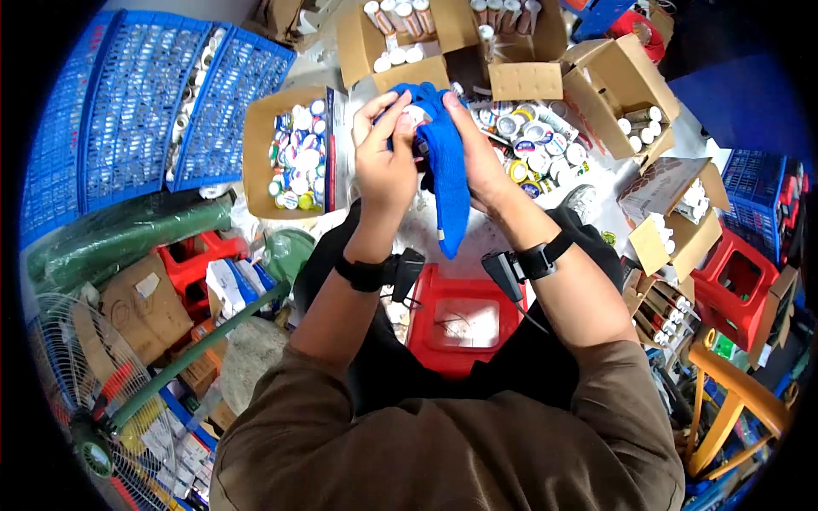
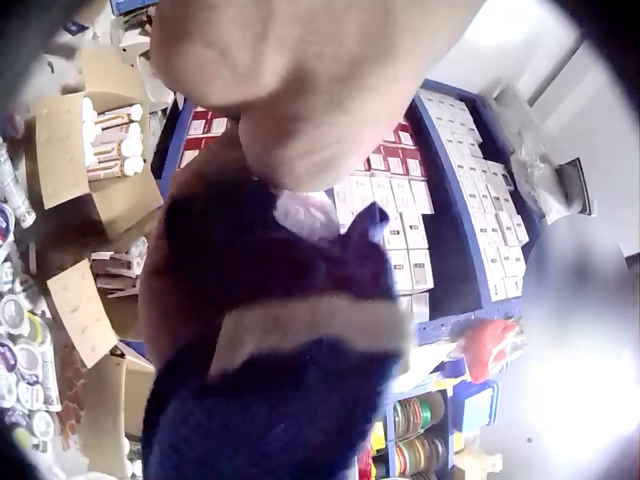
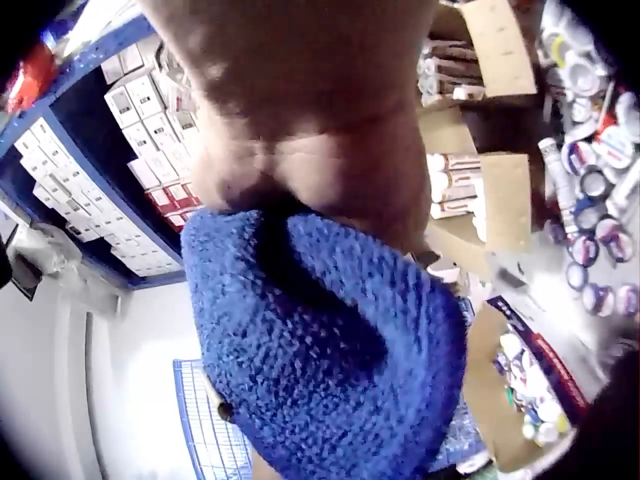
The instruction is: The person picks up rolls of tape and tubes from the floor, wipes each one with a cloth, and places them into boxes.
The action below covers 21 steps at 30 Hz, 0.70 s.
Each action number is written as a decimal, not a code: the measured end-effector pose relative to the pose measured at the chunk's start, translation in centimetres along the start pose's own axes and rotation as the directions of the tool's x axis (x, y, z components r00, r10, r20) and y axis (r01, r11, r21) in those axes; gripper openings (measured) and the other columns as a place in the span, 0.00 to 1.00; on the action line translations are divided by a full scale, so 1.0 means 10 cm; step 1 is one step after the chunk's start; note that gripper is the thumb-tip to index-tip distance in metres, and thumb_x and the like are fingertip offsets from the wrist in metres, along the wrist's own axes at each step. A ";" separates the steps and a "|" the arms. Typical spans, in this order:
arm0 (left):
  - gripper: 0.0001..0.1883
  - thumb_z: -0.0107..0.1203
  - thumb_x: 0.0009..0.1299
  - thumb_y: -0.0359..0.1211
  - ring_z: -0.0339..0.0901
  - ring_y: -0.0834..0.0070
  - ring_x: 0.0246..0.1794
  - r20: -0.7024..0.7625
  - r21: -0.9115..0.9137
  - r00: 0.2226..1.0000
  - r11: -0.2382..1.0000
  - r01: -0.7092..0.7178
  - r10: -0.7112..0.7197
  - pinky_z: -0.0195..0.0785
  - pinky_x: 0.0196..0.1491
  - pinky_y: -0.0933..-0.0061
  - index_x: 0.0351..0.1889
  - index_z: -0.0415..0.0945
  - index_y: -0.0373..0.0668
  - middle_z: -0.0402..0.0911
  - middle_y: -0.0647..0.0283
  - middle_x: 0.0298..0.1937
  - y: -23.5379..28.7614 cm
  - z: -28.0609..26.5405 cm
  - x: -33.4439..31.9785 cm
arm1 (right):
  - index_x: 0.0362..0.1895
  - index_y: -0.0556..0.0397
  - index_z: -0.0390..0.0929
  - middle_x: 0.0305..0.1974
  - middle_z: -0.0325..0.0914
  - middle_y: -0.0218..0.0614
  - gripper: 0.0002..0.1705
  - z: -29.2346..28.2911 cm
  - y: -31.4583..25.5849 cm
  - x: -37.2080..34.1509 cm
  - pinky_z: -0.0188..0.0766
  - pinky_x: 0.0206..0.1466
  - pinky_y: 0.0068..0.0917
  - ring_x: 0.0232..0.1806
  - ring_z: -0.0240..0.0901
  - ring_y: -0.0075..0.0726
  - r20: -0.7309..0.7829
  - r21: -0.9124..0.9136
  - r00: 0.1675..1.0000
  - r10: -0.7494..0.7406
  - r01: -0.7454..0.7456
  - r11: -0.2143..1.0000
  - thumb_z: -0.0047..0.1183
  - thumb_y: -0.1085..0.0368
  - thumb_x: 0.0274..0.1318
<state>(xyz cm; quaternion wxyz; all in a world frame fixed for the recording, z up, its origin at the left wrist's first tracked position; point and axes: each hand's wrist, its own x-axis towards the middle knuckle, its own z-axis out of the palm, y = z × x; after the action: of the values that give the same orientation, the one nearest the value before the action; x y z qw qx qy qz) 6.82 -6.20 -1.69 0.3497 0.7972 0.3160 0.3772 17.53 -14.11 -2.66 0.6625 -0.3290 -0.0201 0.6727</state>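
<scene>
Both hands hold a blue fuzzy cloth (image 1: 445,170) up in front of the body in the head view. The left hand (image 1: 385,157) has its fingers bent over the cloth's upper left side, around a small whitish round item (image 1: 416,115) partly wrapped in it. The right hand (image 1: 475,157) grips the right side, thumb near the top. A long end of the cloth hangs below the hands. In the left wrist view the cloth (image 2: 270,410) looks dark with a pale strip; in the right wrist view its folds (image 3: 320,340) cover much of the hand.
Beyond the hands, loose round containers (image 1: 537,149) lie on a pale surface. A carton of small containers (image 1: 258,162) stands left, with more cartons of tubes (image 1: 527,81) behind. Blue crates (image 1: 128,111) are at far left, a red stool (image 1: 452,358) between the legs, and a fan (image 1: 89,443) at lower left.
</scene>
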 end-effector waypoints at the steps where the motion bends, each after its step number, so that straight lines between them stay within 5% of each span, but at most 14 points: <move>1: 0.16 0.51 0.72 0.24 0.69 0.64 0.59 -0.007 -0.079 0.997 0.993 0.082 -0.083 0.63 0.62 0.68 0.56 0.79 0.40 0.70 0.54 0.56 -0.08 0.05 -0.06 | 0.55 0.50 0.75 0.41 0.80 0.32 0.31 0.00 0.08 0.06 0.74 0.36 0.24 0.39 0.77 0.25 -0.019 -0.178 0.988 -0.151 0.146 0.973 0.45 0.38 0.67; 3: 0.13 0.52 0.69 0.21 0.71 0.65 0.56 -0.069 -0.006 0.984 0.986 0.167 -0.167 0.65 0.56 0.71 0.50 0.78 0.40 0.71 0.56 0.55 -0.23 0.12 -0.10 | 0.48 0.59 0.77 0.36 0.81 0.34 0.31 -0.10 0.22 0.27 0.72 0.38 0.26 0.34 0.76 0.26 -0.018 -0.513 0.911 -0.411 0.344 0.786 0.49 0.41 0.66; 4: 0.11 0.52 0.68 0.21 0.72 0.67 0.54 -0.066 0.057 0.977 0.976 0.209 -0.205 0.66 0.54 0.73 0.47 0.78 0.40 0.73 0.57 0.53 -0.31 0.13 -0.09 | 0.48 0.59 0.77 0.36 0.81 0.34 0.31 -0.13 0.22 0.30 0.72 0.38 0.26 0.34 0.76 0.26 -0.028 -0.515 0.915 -0.403 0.333 0.790 0.49 0.41 0.66; 6: 0.10 0.51 0.67 0.20 0.74 0.72 0.49 0.175 -0.357 0.920 0.848 0.391 -0.351 0.65 0.51 0.76 0.44 0.76 0.40 0.77 0.59 0.47 -0.43 0.23 -0.07 | 0.41 0.61 0.79 0.32 0.81 0.35 0.29 -0.10 0.11 0.30 0.73 0.38 0.28 0.32 0.75 0.27 -0.238 -0.739 0.828 -0.508 0.185 0.648 0.51 0.43 0.66; 10: 0.15 0.46 0.79 0.34 0.73 0.76 0.51 0.370 -0.682 0.877 0.550 0.481 -0.308 0.63 0.59 0.75 0.52 0.75 0.32 0.78 0.60 0.49 -0.42 0.25 0.07 | 0.35 0.58 0.79 0.26 0.79 0.30 0.30 -0.20 -0.09 0.34 0.70 0.33 0.25 0.28 0.72 0.22 -0.319 -0.700 0.761 -0.564 0.212 0.682 0.49 0.40 0.67; 12: 0.23 0.34 0.82 0.42 0.73 0.76 0.53 0.350 -0.450 0.907 0.806 0.384 -0.236 0.62 0.58 0.74 0.52 0.76 0.32 0.79 0.59 0.49 -0.39 0.25 0.10 | 0.34 0.57 0.79 0.25 0.78 0.28 0.30 -0.19 -0.09 0.37 0.69 0.31 0.23 0.26 0.71 0.21 -0.356 -0.755 0.688 -0.633 0.187 0.628 0.47 0.40 0.68; 16: 0.21 0.35 0.82 0.40 0.73 0.76 0.50 0.296 -0.553 0.890 0.698 0.456 -0.347 0.63 0.56 0.75 0.48 0.77 0.33 0.80 0.59 0.46 -0.55 0.36 0.27 | 0.34 0.52 0.79 0.25 0.76 0.23 0.29 -0.11 -0.06 0.42 0.68 0.29 0.20 0.25 0.70 0.17 -0.445 -0.522 0.745 -0.496 0.234 0.820 0.44 0.39 0.68; 17: 0.20 0.36 0.82 0.38 0.74 0.76 0.48 0.311 -0.635 0.872 0.600 0.487 -0.378 0.64 0.55 0.75 0.47 0.77 0.33 0.79 0.59 0.45 -0.58 0.38 0.33 | 0.46 0.54 0.78 0.32 0.78 0.27 0.33 -0.17 -0.05 0.43 0.70 0.33 0.21 0.30 0.73 0.19 -0.416 -0.601 0.769 -0.485 0.168 0.781 0.39 0.35 0.69; 18: 0.20 0.36 0.82 0.38 0.74 0.76 0.48 0.306 -0.639 0.876 0.601 0.479 -0.373 0.64 0.55 0.75 0.47 0.77 0.33 0.79 0.59 0.45 -0.57 0.40 0.35 | 0.46 0.54 0.78 0.32 0.78 0.27 0.33 -0.19 -0.01 0.49 0.70 0.33 0.21 0.30 0.73 0.19 -0.409 -0.605 0.770 -0.490 0.173 0.777 0.39 0.35 0.69; 20: 0.19 0.39 0.82 0.44 0.71 0.72 0.51 0.114 -0.473 0.937 0.812 0.343 -0.330 0.63 0.57 0.70 0.47 0.71 0.36 0.76 0.57 0.50 -0.55 0.41 0.31 | 0.59 0.57 0.71 0.40 0.78 0.31 0.40 -0.23 0.12 0.57 0.72 0.39 0.20 0.36 0.74 0.21 -0.356 -0.478 0.811 -0.465 0.269 0.836 0.34 0.32 0.68; 21: 0.19 0.40 0.81 0.46 0.69 0.68 0.54 0.207 -0.446 0.912 0.796 0.410 -0.354 0.61 0.59 0.66 0.48 0.66 0.38 0.73 0.55 0.53 -0.71 0.45 0.23 | 0.70 0.57 0.58 0.52 0.75 0.36 0.47 -0.34 0.12 0.54 0.70 0.53 0.21 0.48 0.73 0.25 -0.232 -0.661 0.911 -0.341 0.109 0.743 0.30 0.29 0.67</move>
<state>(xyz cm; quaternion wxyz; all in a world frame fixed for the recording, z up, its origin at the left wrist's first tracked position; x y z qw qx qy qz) 9.96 -1.93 -8.58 0.6223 0.6250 0.3467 0.3194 18.61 -10.76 -8.12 0.5829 -0.6381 -0.1719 0.4728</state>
